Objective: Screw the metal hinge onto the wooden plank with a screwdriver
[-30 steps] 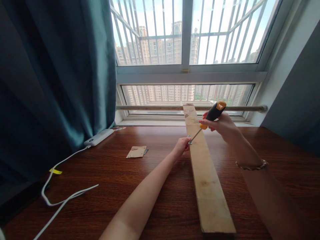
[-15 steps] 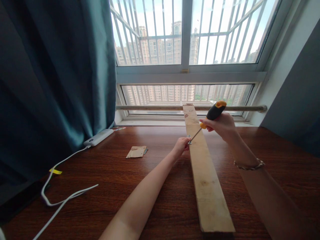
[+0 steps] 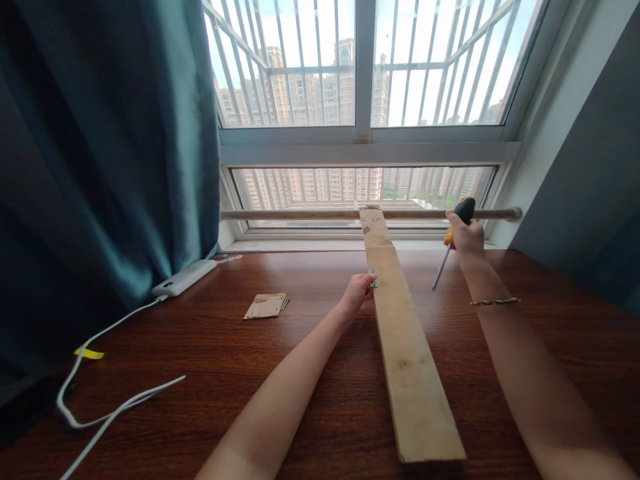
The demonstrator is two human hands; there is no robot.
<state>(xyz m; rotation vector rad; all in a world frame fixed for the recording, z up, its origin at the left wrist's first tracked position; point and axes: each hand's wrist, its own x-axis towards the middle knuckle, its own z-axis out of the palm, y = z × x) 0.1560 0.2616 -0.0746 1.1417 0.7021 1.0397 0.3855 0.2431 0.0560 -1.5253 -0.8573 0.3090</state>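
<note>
A long pale wooden board lies lengthwise in front of me, its far end at the metal rail by the window. At the board's left edge, my left hand pinches a small metal hinge. Part of the hinge is hidden by the fingers. To the right of the board, my right hand grips a screwdriver with a black and yellow handle. Its shaft points down and its tip is apart from the board and the hinge.
Left of the board, a thin wooden piece lies on the brown table with small metal parts at its edge. A white power strip and a white cable lie near the dark curtain. A rail crosses before the window.
My right hand has lifted the screwdriver away from the hinge and moved it right, turning its shaft more upright. My left hand stays at the hinge. The view has shifted slightly.
</note>
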